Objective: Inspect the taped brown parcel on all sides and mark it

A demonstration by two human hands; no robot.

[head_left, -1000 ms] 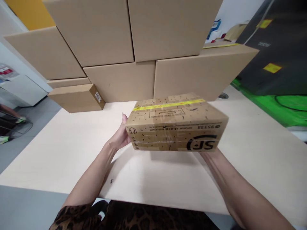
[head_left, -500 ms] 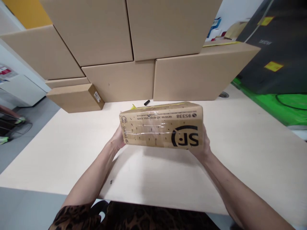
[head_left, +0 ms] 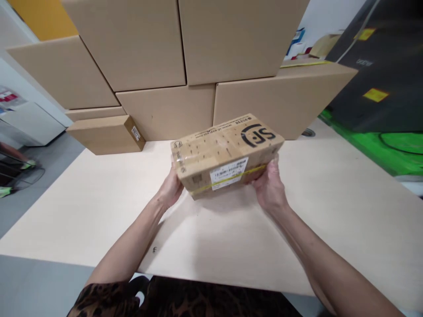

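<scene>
A brown cardboard box (head_left: 224, 149) with black SF print hangs tilted above the pale table (head_left: 109, 207), gripped at both ends. Its near side carries a white label (head_left: 229, 173) crossed by a yellow strip. My left hand (head_left: 171, 187) is closed on the left end, its fingers partly hidden by the box. At the right end, my right hand (head_left: 271, 185) holds the lower corner, thumb against the near side and the other fingers mostly underneath.
Large plain cartons (head_left: 165, 112) are stacked along the table's back. A smaller flat carton (head_left: 102, 136) with a label stands at the back left. A dark cabinet (head_left: 380, 75) and a green surface (head_left: 366, 141) lie beyond the right edge. A cable hole (head_left: 308, 132) shows at the back right.
The box has been rolled away from me, so its printed face now points upward and the labelled side shows. Its right end has risen. Both hands still hold it.
</scene>
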